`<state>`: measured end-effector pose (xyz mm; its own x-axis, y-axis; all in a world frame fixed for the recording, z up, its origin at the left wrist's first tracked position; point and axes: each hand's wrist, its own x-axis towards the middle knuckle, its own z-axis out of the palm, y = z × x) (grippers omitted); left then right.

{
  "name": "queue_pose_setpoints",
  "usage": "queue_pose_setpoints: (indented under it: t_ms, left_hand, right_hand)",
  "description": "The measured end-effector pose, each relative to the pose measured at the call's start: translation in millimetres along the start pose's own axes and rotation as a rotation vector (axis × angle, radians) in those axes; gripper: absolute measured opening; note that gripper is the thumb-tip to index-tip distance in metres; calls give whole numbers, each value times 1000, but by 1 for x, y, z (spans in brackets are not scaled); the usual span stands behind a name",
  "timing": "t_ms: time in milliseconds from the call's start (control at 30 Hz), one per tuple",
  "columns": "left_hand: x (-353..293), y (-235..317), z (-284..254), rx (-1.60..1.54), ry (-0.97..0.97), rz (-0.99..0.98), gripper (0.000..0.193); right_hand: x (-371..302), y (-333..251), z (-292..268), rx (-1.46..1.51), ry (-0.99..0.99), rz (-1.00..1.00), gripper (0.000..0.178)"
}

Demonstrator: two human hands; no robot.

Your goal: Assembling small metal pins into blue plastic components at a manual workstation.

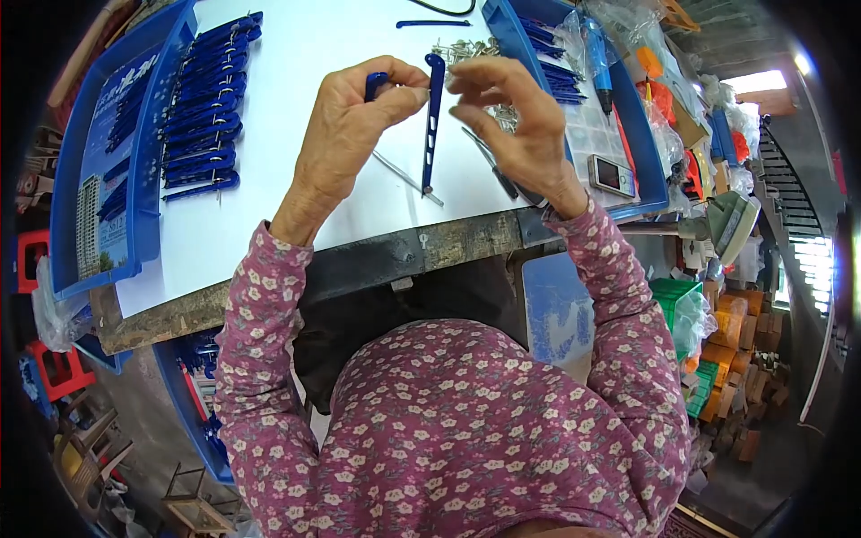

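Note:
My left hand (359, 112) is closed, with a short, curved blue plastic piece (376, 86) showing between its curled fingers. Its thumb and fingertips meet at the edge of a long blue slotted strip (431, 121), which stretches toward the table's near edge. To the right of that strip, my right hand (520, 125) has its thumb and fingers apart, with nothing visible between them. A thin metal rod (401, 176) lies beneath the strip's near end. Small metal parts (475, 47) are heaped behind my right hand, which partly hides them.
Blue strips are stacked in a column (206, 108) beside a left blue tray (148, 179). A right blue tray (655, 170) contains more strips and a small device with a screen (613, 176). A blue electric screwdriver (596, 63) hangs there. A dark slim tool (493, 164) lies near the table edge (377, 258).

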<state>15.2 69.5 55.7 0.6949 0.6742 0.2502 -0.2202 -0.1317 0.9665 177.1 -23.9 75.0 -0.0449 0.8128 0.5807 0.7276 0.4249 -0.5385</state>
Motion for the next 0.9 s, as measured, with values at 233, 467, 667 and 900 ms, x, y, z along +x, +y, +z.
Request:
queue_pose_setpoints:
  t_ms: [233, 467, 667, 900]
  left_hand:
    - [-2, 3, 1, -162, -65, -105, 21]
    - [-5, 12, 3, -172, -98, -89, 18]
    - [-1, 9, 5, -65, -93, 38, 15]
    - [3, 0, 8, 381, -15, 229, 7]
  right_hand:
    - [2, 1, 0, -300, 55, -389, 42]
    - [3, -5, -9, -464, 42, -544, 42]
    - [9, -1, -11, -486, -25, -578, 33]
    - [5, -7, -1, 230, -140, 234, 24]
